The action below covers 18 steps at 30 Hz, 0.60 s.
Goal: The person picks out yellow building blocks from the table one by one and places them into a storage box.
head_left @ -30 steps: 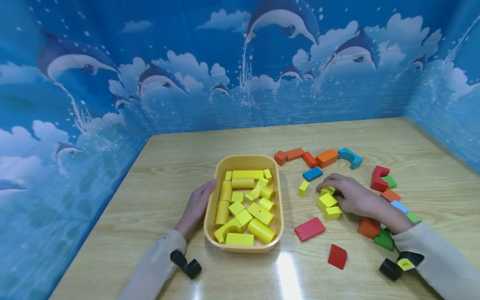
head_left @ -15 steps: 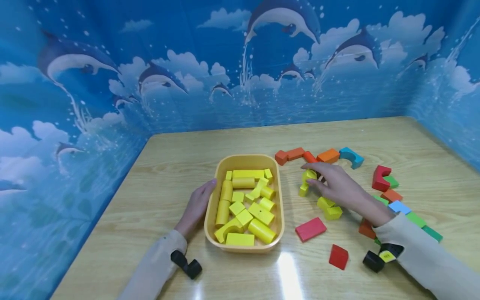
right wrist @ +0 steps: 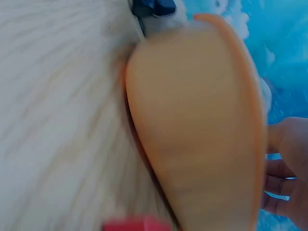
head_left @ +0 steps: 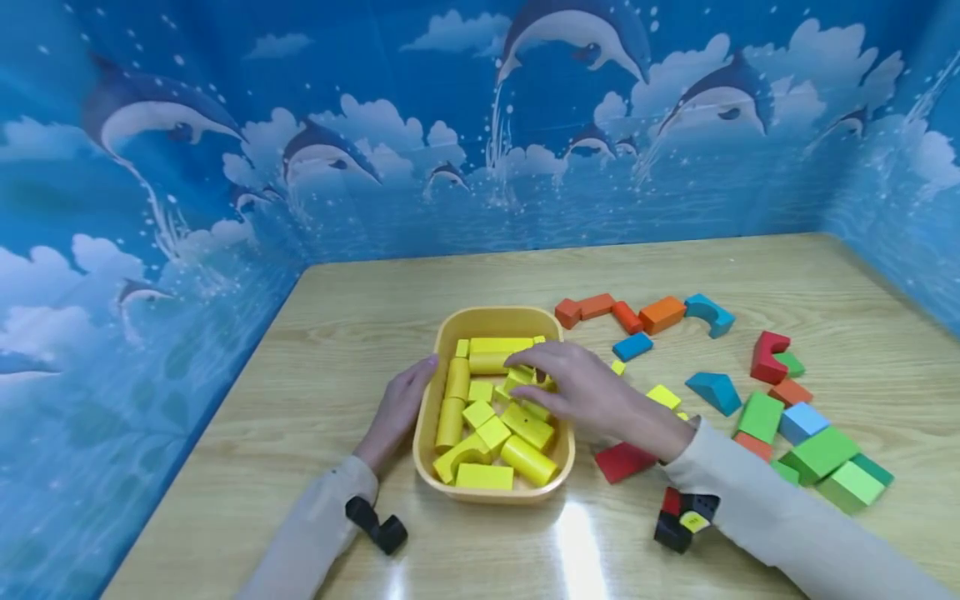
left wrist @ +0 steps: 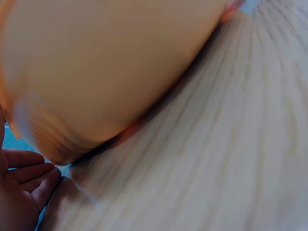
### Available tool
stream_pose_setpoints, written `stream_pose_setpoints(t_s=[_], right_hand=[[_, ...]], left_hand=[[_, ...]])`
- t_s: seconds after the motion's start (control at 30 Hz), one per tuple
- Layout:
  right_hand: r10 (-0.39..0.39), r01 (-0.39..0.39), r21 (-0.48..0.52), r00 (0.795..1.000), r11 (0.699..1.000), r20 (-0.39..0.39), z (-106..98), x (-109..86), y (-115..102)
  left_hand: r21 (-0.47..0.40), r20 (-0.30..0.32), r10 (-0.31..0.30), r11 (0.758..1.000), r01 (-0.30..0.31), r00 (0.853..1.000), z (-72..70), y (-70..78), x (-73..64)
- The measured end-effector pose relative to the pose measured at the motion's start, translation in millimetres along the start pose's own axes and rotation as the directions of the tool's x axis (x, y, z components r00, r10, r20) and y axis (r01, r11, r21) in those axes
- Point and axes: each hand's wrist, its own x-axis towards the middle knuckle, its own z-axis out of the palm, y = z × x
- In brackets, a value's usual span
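In the head view, my left hand rests against the left side of a yellow plastic tub, thumb at the rim. The left wrist view shows its fingers fairly straight beside the tub's outer wall. The tub holds several yellow wooden blocks: cylinders, cubes, an arch and long bricks. My right hand is over the tub's right rim, thumb and fingers pinching a small yellow block above the others; the fingers partly hide it. A few yellow blocks lie on the table beneath the right wrist.
Orange and red blocks and a blue arch form a row behind the tub. Green, blue and red blocks cluster at the right. A red flat block lies under the right forearm. A dolphin-print curtain borders the table.
My right hand has picked a yellow block from the pile on the right and carried it left over the tub. The left hand has stayed at the tub's side.
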Motion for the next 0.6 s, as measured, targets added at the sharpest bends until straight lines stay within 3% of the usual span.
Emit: stream_pose_setpoints(t_s=[0.23, 0.6], right_hand=[[0.002, 0.003, -0.036, 0.990, 0.999, 0.138, 22.1, 20.2, -9.6], [0.052, -0.038, -0.088, 0.986, 0.995, 0.157, 26.7, 24.4, -11.0]], left_hand=[[-0.018, -0.008, 0.002, 1.000, -0.002, 1.000, 1.5, 0.5, -1.3], [-0.008, -0.008, 0.003, 1.000, -0.003, 1.000, -1.3, 1.9, 0.0]])
